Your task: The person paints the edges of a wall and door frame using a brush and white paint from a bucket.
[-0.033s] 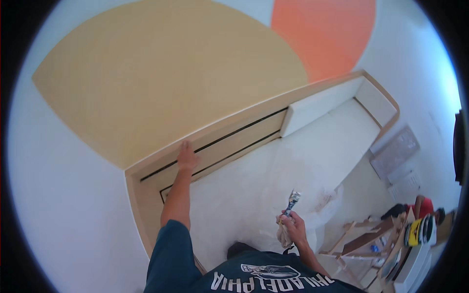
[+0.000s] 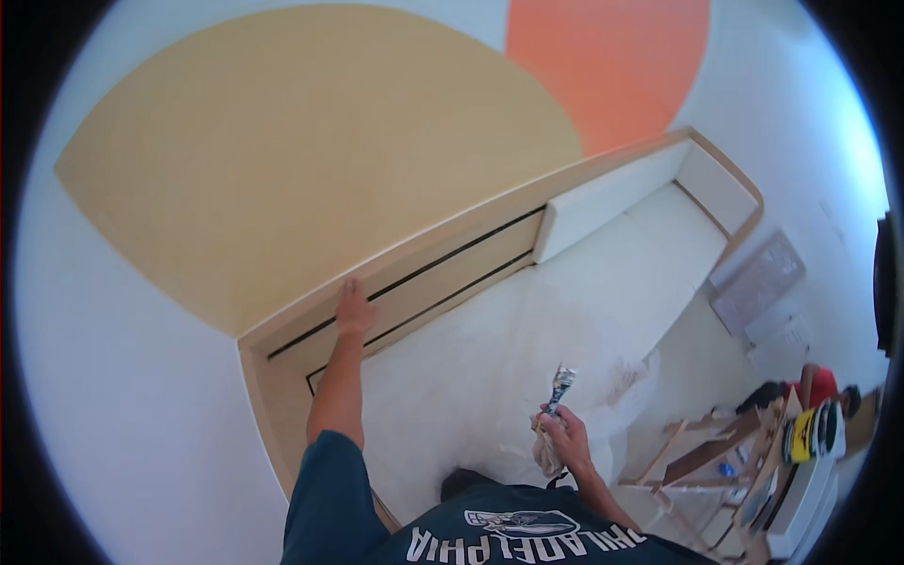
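One hand feels the wood, one hand grips the tool.
The left hand (image 2: 354,309), fingers out and holding nothing, is at the top edge of the wood board (image 2: 452,280); I can't tell if it touches. The right hand (image 2: 567,439) squeezes a messy paint tool (image 2: 562,379) and a rag (image 2: 545,454), well in front of the board. A soft, flat touch seems best, with the messy tip away from the board. The white pad (image 2: 603,202) blocks the board's right end; a bucket (image 2: 801,436) sits far right of the board.
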{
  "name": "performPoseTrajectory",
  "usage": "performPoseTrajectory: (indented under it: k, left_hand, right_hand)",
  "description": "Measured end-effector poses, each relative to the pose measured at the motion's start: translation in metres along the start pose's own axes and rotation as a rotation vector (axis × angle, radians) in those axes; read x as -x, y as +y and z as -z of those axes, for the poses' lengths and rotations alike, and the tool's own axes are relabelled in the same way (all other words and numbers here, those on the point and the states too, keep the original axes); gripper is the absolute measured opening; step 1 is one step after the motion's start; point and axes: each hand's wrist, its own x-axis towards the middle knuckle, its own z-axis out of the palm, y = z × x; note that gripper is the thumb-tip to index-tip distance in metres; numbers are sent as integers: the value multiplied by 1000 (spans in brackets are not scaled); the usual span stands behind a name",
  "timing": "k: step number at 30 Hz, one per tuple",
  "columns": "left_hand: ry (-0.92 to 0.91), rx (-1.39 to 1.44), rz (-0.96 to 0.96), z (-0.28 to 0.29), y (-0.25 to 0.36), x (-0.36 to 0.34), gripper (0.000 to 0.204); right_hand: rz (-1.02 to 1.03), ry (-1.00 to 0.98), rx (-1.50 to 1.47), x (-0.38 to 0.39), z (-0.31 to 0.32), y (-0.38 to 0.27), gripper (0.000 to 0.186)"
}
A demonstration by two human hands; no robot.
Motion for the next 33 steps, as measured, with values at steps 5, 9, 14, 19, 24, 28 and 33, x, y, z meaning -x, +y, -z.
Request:
performPoseTrajectory:
  k: [5, 9, 14, 19, 24, 28, 33]
  left_hand:
    - [39, -46, -39, -3, -9, -6, 84]
    - [61, -201, -54, -12, -15, -15, 81]
    - [-55, -300, -20, -11, -26, -28, 90]
    - [-62, -333, -33, 5, -30, -22, 97]
    - [-111, -307, -5, 15, -30, -21, 114]
    - [-35, -346, -66, 15, -33, -21, 113]
    - [-95, -323, -27, 24, -27, -19, 109]
  right_hand:
    - [78, 18, 55, 3, 1, -5, 36]
    - [79, 37, 29, 7, 1, -13, 36]
    - [87, 55, 15, 13, 0, -18, 35]
    - [195, 95, 45, 10, -2, -7, 36]
    - [168, 75, 14, 4, -3, 6, 38]
    - [126, 50, -15, 3, -2, 8, 38]
    - [102, 47, -14, 2, -4, 11, 38]
